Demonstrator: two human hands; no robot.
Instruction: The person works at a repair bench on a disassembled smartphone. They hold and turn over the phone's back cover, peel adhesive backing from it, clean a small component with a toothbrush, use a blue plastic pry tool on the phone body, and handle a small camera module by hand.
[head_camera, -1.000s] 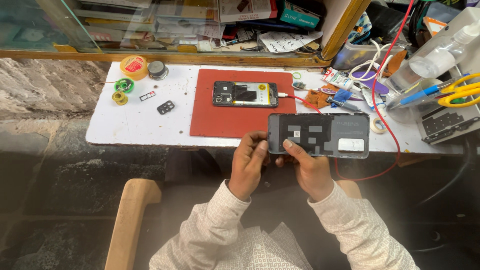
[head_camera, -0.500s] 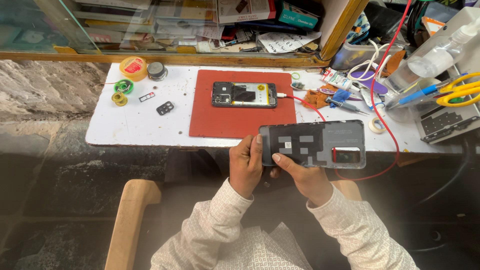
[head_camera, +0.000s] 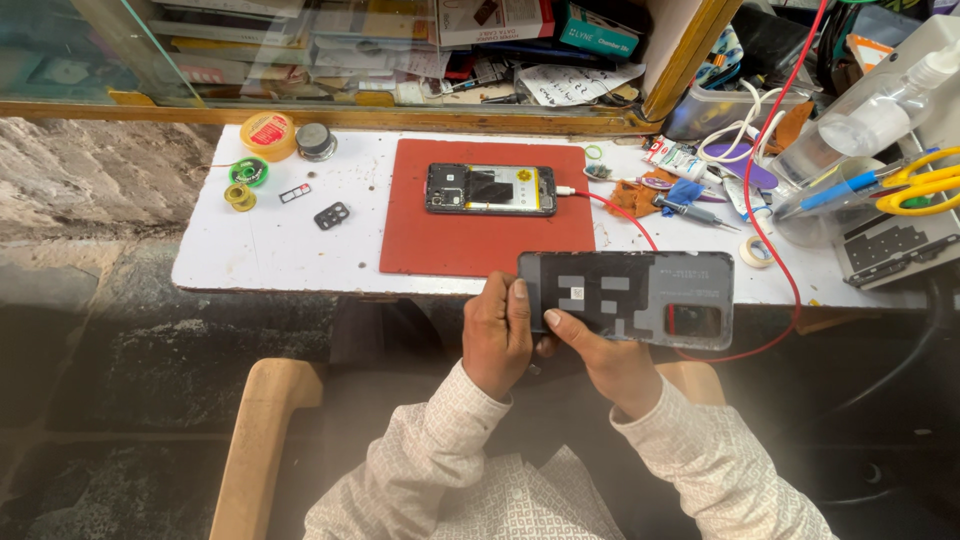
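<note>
Since the earlier frames, the back cover (head_camera: 628, 299) had shifted slightly leftward and lower relative to the table (head_camera: 250, 260), and the right hand (head_camera: 600, 358) had moved its thumb further onto the inner face of the panel.

Both hands held the dark grey back cover just in front of the near edge of the table, with the inner side facing up. The cover lay roughly level, long axis left to right, and its camera cut-out sat at the right end. The left hand (head_camera: 497, 335) gripped the left end of the cover, with the thumb pressed along the edge and the other fingers curled beneath. The right hand supported the cover from below, its fingers closed under the panel and its thumb resting on the inner face near the left pale patches.

An opened phone (head_camera: 490, 189) lay on the red mat (head_camera: 450, 240) on the table, well apart from the cover. A red cable (head_camera: 770, 250) ran from the phone's right end, across the table and past the right end of the cover.

Left of the mat lay a small black camera frame (head_camera: 331, 215), a card tray (head_camera: 294, 193), two small spools (head_camera: 243, 182), a yellow tape roll (head_camera: 268, 134) and a round metal tin (head_camera: 316, 141). Right of the mat lay small tools (head_camera: 690, 208), a clear spray bottle (head_camera: 860, 115) and yellow-handled scissors (head_camera: 920, 187).
</note>
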